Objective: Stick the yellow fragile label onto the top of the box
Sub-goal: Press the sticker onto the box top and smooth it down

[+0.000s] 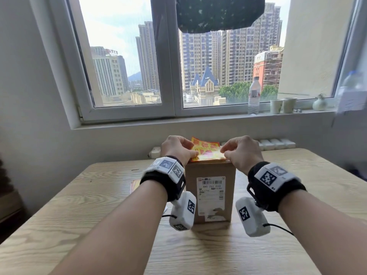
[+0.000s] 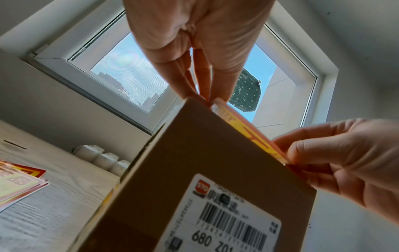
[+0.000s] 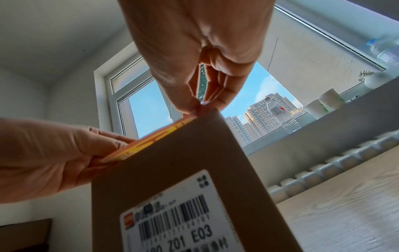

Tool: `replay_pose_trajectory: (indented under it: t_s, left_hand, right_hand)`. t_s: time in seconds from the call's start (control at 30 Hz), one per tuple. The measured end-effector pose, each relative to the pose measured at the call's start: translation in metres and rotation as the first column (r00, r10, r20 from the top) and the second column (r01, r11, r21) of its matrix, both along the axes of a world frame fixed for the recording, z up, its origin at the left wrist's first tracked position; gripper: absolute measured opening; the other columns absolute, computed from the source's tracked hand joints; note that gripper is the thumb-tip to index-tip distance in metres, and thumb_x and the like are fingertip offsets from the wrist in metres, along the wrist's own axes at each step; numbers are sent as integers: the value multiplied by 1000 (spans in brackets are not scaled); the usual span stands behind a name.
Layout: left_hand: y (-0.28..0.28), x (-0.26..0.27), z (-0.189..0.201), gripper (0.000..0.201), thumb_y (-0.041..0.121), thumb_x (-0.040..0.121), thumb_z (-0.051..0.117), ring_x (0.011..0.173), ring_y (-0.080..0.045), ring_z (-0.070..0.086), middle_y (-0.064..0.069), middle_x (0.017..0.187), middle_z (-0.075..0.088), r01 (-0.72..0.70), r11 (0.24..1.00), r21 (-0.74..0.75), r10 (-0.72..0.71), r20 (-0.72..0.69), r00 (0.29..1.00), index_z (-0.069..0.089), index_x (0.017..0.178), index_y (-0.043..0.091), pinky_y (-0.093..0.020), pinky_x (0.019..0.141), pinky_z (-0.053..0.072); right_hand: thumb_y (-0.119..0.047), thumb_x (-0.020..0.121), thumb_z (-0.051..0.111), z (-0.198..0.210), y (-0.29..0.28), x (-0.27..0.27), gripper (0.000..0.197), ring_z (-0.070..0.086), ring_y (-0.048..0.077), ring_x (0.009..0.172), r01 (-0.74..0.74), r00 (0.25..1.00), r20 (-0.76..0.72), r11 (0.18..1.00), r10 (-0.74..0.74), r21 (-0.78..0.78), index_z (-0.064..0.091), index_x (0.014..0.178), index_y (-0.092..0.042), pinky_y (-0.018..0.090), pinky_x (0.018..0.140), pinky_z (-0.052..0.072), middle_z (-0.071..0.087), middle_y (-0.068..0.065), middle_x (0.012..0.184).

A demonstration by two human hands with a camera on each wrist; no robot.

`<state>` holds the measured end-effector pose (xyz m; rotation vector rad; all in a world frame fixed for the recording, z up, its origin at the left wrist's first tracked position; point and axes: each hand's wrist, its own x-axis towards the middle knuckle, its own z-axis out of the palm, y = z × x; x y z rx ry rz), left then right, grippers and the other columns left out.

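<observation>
Centre frame: left hand (image 1: 177, 148) pinches the yellow-and-red fragile label (image 1: 206, 150) over the upright brown cardboard box (image 1: 210, 192) on the worktop; right hand (image 1: 241, 150) pinches its other end. I'd lower evenly, then smooth outward.

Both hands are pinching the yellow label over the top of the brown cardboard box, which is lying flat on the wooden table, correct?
Not quite: the brown cardboard box stands upright on the wooden table, as the head view shows. Left hand and right hand do pinch the yellow label over its top.
</observation>
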<state>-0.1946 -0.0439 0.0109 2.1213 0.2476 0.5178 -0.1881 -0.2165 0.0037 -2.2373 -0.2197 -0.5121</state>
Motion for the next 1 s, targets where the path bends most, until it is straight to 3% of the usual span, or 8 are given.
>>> replay_pose_trajectory:
  t_s: [0.1,0.2,0.33,0.43,0.63,1.0]
  left_hand:
    - [-1,1,-2,28,25,65,86,93,-13,70,3,100,75,-6,1000,-11,7,27,1000,76,91,21,-32,89,57]
    - [-1,1,-4,27,21,65,85,88,-13,72,3,95,77,12,998,-54,-7,91,996,76,91,20,-32,85,59]
    - [1,2,-4,24,17,67,84,87,-12,73,4,94,78,14,992,-128,2,130,992,75,88,23,-31,86,58]
    - [2,4,-6,22,15,67,84,88,-14,73,4,94,77,45,987,-151,-27,121,992,73,79,29,-33,83,60]
    - [3,11,-12,23,16,65,84,86,-16,75,1,95,78,-13,992,-126,16,18,1000,77,86,20,-33,84,60]
    - [-6,8,-9,32,28,64,80,101,-15,67,5,106,74,-79,982,169,82,-11,997,77,95,24,-33,94,54]
  right_hand:
    - [-7,78,69,-6,1,2,15,67,17,85,-12,998,68,1000,13,-8,79,73,-18,31,90,54,76,2,89]
    - [-8,78,69,-11,1,3,13,62,13,78,-21,992,123,999,24,-28,80,76,-16,27,85,52,73,2,90]
    - [-11,79,71,-17,3,4,11,62,16,80,-24,983,181,999,31,-42,80,77,-16,29,83,52,70,3,90]
    - [-11,80,70,-19,5,6,12,58,13,79,-18,982,186,999,25,-40,80,78,-16,22,78,46,69,4,91]
    - [-12,83,65,-14,5,6,16,52,8,79,-4,988,156,993,22,-117,81,82,-17,16,77,36,70,1,95]
    - [-14,82,65,-9,7,3,16,50,8,78,21,989,146,971,14,-237,80,86,-15,15,76,33,73,2,94]
